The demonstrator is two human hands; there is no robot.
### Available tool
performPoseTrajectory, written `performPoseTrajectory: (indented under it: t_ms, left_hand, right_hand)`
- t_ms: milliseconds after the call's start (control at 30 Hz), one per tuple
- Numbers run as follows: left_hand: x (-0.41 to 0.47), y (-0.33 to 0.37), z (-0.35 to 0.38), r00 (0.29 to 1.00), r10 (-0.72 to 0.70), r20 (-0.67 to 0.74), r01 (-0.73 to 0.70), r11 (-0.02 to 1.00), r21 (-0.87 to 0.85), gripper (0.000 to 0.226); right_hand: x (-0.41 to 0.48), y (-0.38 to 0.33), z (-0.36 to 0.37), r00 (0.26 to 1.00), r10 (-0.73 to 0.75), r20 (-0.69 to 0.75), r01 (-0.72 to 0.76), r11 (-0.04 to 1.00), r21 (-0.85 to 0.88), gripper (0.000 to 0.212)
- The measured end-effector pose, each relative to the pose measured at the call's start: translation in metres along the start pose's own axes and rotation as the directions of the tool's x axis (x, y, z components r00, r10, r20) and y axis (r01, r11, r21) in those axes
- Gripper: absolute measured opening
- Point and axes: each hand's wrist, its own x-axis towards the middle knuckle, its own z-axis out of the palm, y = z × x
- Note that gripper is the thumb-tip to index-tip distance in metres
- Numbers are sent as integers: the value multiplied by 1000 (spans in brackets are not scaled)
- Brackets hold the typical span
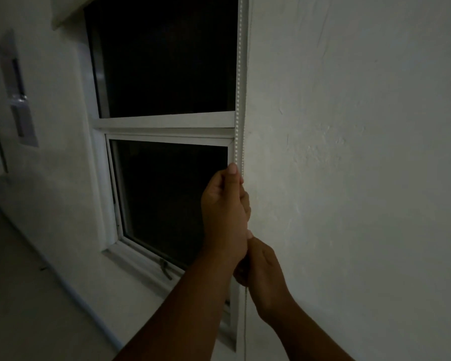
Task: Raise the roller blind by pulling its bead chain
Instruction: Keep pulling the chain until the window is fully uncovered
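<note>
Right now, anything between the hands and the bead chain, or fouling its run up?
Nothing visible. Both hands already grip the bead chain: left hand above, right hand below. It runs straight up beside the window frame, unobstructed.

The top edge cuts off the roller blind (68,14) and the upper bead chain (238,74), the left hand (224,207) and right hand (262,267) hide where they grip the chain, and the dark glass (164,56) shows nothing.
</note>
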Motion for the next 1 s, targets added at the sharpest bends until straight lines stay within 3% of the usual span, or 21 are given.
performPoseTrajectory:
  t_ms: [133, 267, 533, 800, 1000]
  left_hand:
    - [-6, -5, -7, 999, 37, -10, -36, 999, 31, 31]
    - [-14, -12, -11, 999, 54, -1, -54, 991, 122, 30]
    - [-36, -24, -18, 999, -46, 6, 45, 989, 137, 25]
    - [-52, -22, -24, 992, -127, 3, 125, 982, 144, 30]
    - [-60, -28, -34, 987, -159, -3, 158, 977, 141, 27]
  right_hand:
    - [6, -6, -4, 999, 2, -43, -3, 1000, -23, 48]
    - [19, -25, -6, 996, 52, -71, -46, 995, 85, 53]
    - [48, -75, -2, 997, 84, -2, -80, 956, 284, 47]
    - [73, -114, 2, 998, -50, 48, 39, 976, 215, 41]
    - [77, -125, 5, 988, -16, 155, -32, 952, 305, 48]
